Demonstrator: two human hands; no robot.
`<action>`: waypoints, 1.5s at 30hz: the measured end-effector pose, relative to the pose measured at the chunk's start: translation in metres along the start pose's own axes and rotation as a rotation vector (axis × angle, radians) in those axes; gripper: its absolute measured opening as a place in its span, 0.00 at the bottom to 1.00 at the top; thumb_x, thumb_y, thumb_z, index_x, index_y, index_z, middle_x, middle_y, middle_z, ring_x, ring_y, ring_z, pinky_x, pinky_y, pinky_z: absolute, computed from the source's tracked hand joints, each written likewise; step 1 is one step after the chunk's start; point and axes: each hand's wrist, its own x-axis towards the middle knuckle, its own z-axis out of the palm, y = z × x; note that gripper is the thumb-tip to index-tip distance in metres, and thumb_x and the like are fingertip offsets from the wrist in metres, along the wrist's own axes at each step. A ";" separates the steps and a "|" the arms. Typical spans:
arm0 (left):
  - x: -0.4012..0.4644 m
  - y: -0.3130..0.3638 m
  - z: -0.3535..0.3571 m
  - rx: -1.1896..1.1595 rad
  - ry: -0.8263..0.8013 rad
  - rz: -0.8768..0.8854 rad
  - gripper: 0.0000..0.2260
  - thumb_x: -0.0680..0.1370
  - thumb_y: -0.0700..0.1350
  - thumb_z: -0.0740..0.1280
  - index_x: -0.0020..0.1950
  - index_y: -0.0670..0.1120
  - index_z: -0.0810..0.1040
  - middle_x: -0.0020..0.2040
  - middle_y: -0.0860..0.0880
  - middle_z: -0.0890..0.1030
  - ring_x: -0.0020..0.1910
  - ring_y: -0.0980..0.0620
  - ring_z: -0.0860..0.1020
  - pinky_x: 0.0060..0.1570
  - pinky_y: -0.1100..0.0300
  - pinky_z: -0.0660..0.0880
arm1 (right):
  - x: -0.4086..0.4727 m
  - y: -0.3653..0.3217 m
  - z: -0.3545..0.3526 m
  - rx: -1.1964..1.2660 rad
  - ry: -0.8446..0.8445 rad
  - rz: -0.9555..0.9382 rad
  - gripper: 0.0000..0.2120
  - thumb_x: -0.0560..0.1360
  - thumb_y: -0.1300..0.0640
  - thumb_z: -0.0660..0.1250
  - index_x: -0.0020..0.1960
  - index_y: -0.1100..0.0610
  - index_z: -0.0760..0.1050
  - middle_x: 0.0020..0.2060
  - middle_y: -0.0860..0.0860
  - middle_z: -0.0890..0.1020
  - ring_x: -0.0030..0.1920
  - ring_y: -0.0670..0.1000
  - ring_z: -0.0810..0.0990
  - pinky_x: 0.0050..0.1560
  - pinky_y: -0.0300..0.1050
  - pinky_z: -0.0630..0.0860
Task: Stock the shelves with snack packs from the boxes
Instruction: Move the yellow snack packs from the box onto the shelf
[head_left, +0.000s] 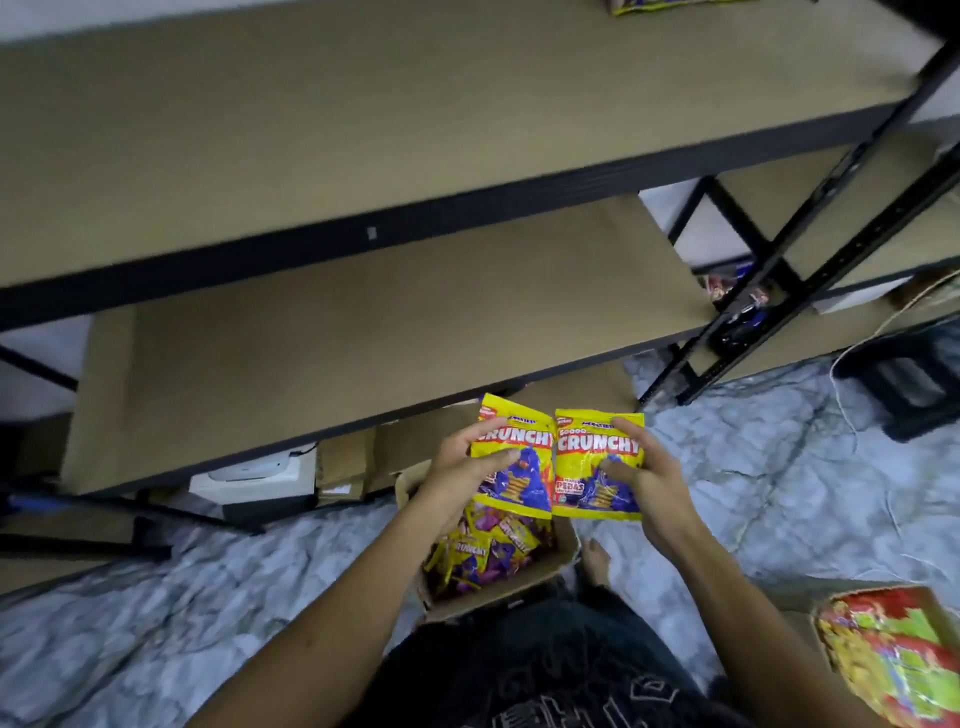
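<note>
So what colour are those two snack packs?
Mostly yellow, red lettering, purple below: left pack, right pack, head view.

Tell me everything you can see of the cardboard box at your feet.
The box is plain brown cardboard, open at the top, standing on the pale marbled floor in front of the lower shelf. It holds a loose heap of yellow and purple packs, lying at mixed angles. The left hand and its pack cover the far part. Neither hand visibly touches it.

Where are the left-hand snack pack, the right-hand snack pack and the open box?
Left-hand snack pack (519, 467): head view, front panel.
Right-hand snack pack (592, 457): head view, front panel.
Open box (540, 577): head view, front wall.
</note>
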 end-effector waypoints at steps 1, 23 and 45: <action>0.000 0.009 0.003 0.011 0.005 0.023 0.19 0.71 0.37 0.75 0.59 0.52 0.80 0.50 0.52 0.85 0.49 0.50 0.84 0.44 0.55 0.81 | -0.003 -0.005 0.001 0.034 0.010 -0.034 0.25 0.73 0.71 0.68 0.64 0.49 0.75 0.52 0.55 0.84 0.46 0.56 0.85 0.42 0.52 0.81; 0.061 0.270 0.263 0.099 0.018 0.800 0.24 0.69 0.32 0.75 0.55 0.59 0.78 0.54 0.52 0.80 0.54 0.53 0.81 0.42 0.57 0.81 | 0.105 -0.339 -0.157 -0.066 -0.056 -0.792 0.22 0.74 0.72 0.66 0.63 0.53 0.74 0.50 0.51 0.83 0.50 0.53 0.83 0.48 0.53 0.82; 0.254 0.399 0.294 0.798 0.444 0.948 0.24 0.72 0.46 0.74 0.62 0.64 0.72 0.63 0.50 0.74 0.64 0.49 0.71 0.61 0.50 0.74 | 0.296 -0.469 -0.117 -0.764 0.447 -0.895 0.21 0.75 0.59 0.61 0.69 0.54 0.67 0.62 0.56 0.75 0.59 0.60 0.71 0.54 0.53 0.70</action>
